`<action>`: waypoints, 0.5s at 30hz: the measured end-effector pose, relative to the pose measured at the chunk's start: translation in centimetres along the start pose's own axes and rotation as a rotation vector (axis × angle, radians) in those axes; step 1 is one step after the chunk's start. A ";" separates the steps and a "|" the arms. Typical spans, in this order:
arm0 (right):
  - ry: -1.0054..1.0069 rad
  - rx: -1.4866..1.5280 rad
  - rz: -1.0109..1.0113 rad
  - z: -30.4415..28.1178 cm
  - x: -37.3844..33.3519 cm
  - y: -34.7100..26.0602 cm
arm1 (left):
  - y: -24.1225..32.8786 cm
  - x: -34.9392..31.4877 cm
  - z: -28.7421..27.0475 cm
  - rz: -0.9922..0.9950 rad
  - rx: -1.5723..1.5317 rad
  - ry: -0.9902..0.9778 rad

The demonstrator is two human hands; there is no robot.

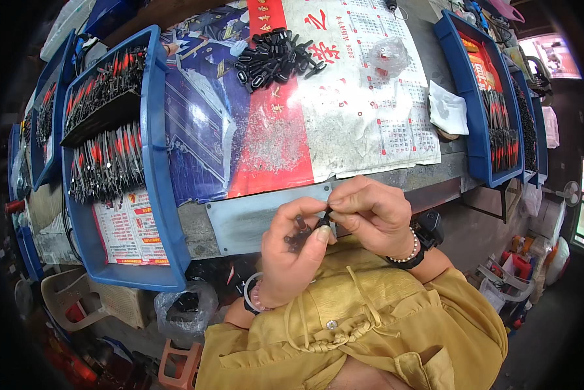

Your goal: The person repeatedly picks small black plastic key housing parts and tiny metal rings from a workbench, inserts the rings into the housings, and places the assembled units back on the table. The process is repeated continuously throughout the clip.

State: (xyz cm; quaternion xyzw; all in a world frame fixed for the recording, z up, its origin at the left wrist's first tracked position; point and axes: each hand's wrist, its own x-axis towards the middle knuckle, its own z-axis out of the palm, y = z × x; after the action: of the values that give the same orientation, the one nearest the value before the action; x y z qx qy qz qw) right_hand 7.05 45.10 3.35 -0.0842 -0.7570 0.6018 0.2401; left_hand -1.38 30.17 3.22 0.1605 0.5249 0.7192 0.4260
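Close in front of my body, both hands work on one small black part. My left hand pinches it between thumb and fingers, and more dark pieces show against that palm. The fingertips of my right hand are pressed together on the part's upper end. Its exact kind cannot be made out, since fingers cover most of it. Beyond the hands, on the poster-covered bench, lies a heap of small black plastic parts, some with oval openings.
A blue tray at the left holds rows of black and orange-red pieces. Another blue tray stands at the right, beside a white cloth. A metal plate sits at the bench's near edge. Crumpled clear plastic lies far right.
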 end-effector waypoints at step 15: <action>0.094 -0.157 -0.188 1.6 -0.9 1.6 | -1.1 0.0 0.2 0.037 0.030 0.110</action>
State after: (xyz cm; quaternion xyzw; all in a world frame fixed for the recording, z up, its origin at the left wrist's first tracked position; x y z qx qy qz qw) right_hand 6.82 43.78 1.39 -0.0595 -0.7943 0.5111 0.3231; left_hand -0.74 30.39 2.27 0.1366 0.5551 0.7269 0.3806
